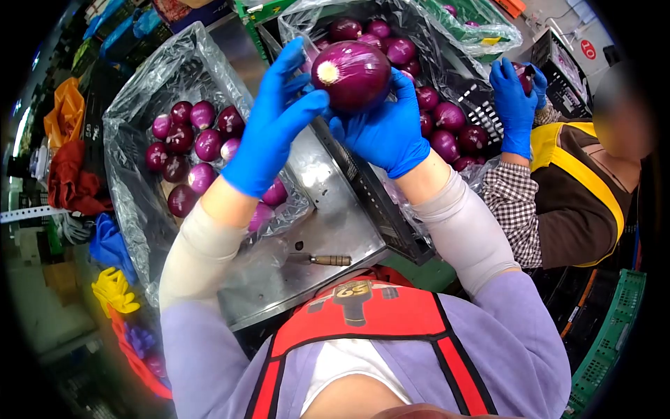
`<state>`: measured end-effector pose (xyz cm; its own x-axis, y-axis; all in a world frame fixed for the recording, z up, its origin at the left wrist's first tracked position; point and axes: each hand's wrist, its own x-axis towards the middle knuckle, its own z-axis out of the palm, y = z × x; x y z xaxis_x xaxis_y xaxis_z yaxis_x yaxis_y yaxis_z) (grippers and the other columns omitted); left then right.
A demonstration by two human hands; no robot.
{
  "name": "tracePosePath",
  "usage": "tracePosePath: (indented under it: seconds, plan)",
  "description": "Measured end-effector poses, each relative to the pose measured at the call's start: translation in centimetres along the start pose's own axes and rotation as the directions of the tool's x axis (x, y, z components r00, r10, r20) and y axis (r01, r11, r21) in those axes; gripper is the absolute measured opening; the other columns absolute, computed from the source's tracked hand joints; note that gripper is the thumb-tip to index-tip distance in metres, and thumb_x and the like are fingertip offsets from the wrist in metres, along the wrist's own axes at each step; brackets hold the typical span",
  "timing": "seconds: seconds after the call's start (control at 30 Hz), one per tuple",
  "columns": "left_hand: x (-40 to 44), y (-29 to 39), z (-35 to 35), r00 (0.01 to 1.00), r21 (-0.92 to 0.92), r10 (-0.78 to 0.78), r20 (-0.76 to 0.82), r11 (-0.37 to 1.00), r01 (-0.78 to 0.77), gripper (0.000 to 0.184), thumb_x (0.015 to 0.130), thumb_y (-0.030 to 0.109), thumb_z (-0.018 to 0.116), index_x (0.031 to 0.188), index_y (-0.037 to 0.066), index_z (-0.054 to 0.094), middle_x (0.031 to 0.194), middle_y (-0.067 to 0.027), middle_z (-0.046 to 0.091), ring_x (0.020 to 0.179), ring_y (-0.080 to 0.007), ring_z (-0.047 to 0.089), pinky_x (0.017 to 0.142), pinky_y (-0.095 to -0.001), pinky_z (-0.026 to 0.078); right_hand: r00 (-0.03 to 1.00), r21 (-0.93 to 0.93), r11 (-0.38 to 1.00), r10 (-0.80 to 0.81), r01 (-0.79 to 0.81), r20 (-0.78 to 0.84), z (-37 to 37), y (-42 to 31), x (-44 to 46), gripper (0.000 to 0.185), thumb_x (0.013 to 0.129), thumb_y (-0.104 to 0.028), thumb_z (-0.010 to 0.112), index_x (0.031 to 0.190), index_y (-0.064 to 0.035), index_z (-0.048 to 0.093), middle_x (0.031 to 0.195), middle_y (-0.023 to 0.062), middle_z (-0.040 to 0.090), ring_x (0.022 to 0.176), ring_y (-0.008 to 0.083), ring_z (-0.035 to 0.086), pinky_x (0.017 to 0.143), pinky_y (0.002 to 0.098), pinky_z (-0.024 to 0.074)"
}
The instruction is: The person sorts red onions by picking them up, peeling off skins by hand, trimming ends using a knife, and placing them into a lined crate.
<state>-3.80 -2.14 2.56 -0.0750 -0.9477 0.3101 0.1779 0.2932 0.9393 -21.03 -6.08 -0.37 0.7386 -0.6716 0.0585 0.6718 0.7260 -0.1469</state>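
Note:
A large red onion (359,77) is held up in front of me, its pale cut end facing left. My right hand (387,140), in a blue glove, is closed around it from below and the right. My left hand (276,119), also blue-gloved, is beside the onion's left side with fingers apart. Its thumb reaches the onion's edge; I cannot tell if it presses on it. Under my left forearm, a crate lined with clear plastic (136,119) contains several red onions (208,145). Behind my right hand, a black lined crate (481,112) contains more red onions (447,116).
A wooden-handled knife (329,260) lies on the metal table (314,230). At right, a co-worker (558,188) in blue gloves holds an onion (523,77). Yellow gloves (115,290) and orange bags (65,115) hang at left. A green crate (607,335) stands lower right.

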Motion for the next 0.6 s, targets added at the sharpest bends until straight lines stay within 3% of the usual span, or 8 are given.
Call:
tracePosePath:
  seconds: [0.03, 0.13, 0.27, 0.4, 0.43, 0.53, 0.57, 0.6]
  plan:
    - [0.5, 0.6, 1.3, 0.996, -0.108, -0.072, 0.047, 0.991, 0.076, 0.075, 0.083, 0.021, 0.070, 0.145, 0.009, 0.029, 0.137, -0.0117, 0.041, 0.123, -0.0216, 0.043, 0.101, -0.0337, 0.038, 0.998, -0.014, 0.998, -0.060, 0.060, -0.029, 0.1, 0.1, -0.1, 0.070, 0.082, -0.056, 0.047, 0.136, -0.0112, 0.042, 0.131, 0.0188, 0.049, 0.108, 0.0368, 0.056, 0.085, 0.0480, 0.0505]
    - [1.7, -1.1, 2.2, 0.992, -0.203, -0.126, 0.029, 0.971, 0.130, 0.075, 0.081, 0.017, 0.067, 0.145, 0.011, 0.029, 0.137, -0.0105, 0.042, 0.125, -0.0212, 0.042, 0.106, -0.0325, 0.032, 0.998, -0.003, 0.999, -0.034, 0.034, -0.057, -0.1, 0.0, -0.2, 0.067, 0.081, -0.055, 0.048, 0.134, -0.0136, 0.044, 0.132, 0.0132, 0.049, 0.114, 0.0353, 0.052, 0.089, 0.0499, 0.0471]
    - [2.0, -1.8, 2.6, 0.994, -0.285, -0.087, 0.072, 0.953, 0.104, 0.073, 0.081, 0.015, 0.063, 0.146, 0.013, 0.028, 0.138, -0.0095, 0.041, 0.126, -0.0215, 0.041, 0.108, -0.0333, 0.030, 0.978, -0.144, 0.985, -0.116, 0.091, -0.174, 0.2, -0.1, -0.2, 0.068, 0.083, -0.057, 0.046, 0.134, -0.0126, 0.042, 0.132, 0.0125, 0.048, 0.111, 0.0304, 0.054, 0.094, 0.0458, 0.0456]
    - [2.0, -2.9, 2.5, 0.999, -0.273, -0.029, 0.042, 0.961, 0.039, 0.071, 0.085, 0.020, 0.057, 0.148, 0.014, 0.024, 0.142, -0.0091, 0.037, 0.127, -0.0217, 0.040, 0.108, -0.0340, 0.030, 0.952, -0.114, 0.986, -0.150, 0.124, -0.268, 0.3, -0.1, 0.1, 0.066, 0.081, -0.058, 0.050, 0.132, -0.0172, 0.045, 0.131, 0.0103, 0.051, 0.112, 0.0295, 0.054, 0.084, 0.0461, 0.0499]
    - [2.0, -3.2, 2.3, 0.998, -0.279, -0.039, 0.045, 0.959, 0.050, 0.071, 0.087, 0.022, 0.055, 0.149, 0.015, 0.022, 0.144, -0.0091, 0.035, 0.128, -0.0214, 0.039, 0.108, -0.0344, 0.030, 0.950, -0.115, 0.985, -0.155, 0.128, -0.270, -0.2, -0.2, 0.3, 0.066, 0.081, -0.058, 0.050, 0.132, -0.0172, 0.045, 0.131, 0.0103, 0.051, 0.112, 0.0295, 0.054, 0.084, 0.0461, 0.0499]
    - [1.2, -3.8, 2.6, 0.991, -0.244, -0.127, 0.029, 0.961, 0.130, 0.073, 0.086, 0.028, 0.055, 0.149, 0.010, 0.021, 0.146, -0.0089, 0.033, 0.130, -0.0217, 0.039, 0.108, -0.0365, 0.032, 1.000, 0.161, 0.987, 0.013, -0.008, -0.028, -1.3, -1.9, 0.3, 0.067, 0.081, -0.060, 0.048, 0.130, -0.0144, 0.047, 0.124, 0.0152, 0.054, 0.103, 0.0317, 0.057, 0.073, 0.0391, 0.0531]
    - [1.4, -6.4, 2.4, 0.999, -0.084, 0.004, 0.052, 0.996, 0.000, 0.073, 0.088, 0.028, 0.056, 0.149, 0.010, 0.020, 0.146, -0.0101, 0.033, 0.130, -0.0209, 0.038, 0.106, -0.0378, 0.035, 0.997, 0.162, 0.985, -0.055, 0.063, -0.051, -1.7, -3.0, 0.5, 0.069, 0.080, -0.061, 0.047, 0.130, -0.0135, 0.047, 0.123, 0.0167, 0.054, 0.101, 0.0324, 0.058, 0.072, 0.0381, 0.0534]
    - [0.3, -5.8, 3.3, 0.995, -0.116, 0.057, 0.082, 0.992, -0.048, 0.074, 0.088, 0.019, 0.059, 0.149, 0.009, 0.019, 0.145, -0.0118, 0.033, 0.131, -0.0211, 0.038, 0.105, -0.0379, 0.035, 0.990, 0.161, 0.978, -0.124, 0.134, -0.073, -2.1, -4.3, 0.7, 0.070, 0.080, -0.061, 0.047, 0.130, -0.0125, 0.047, 0.122, 0.0181, 0.054, 0.100, 0.0331, 0.058, 0.071, 0.0372, 0.0537]
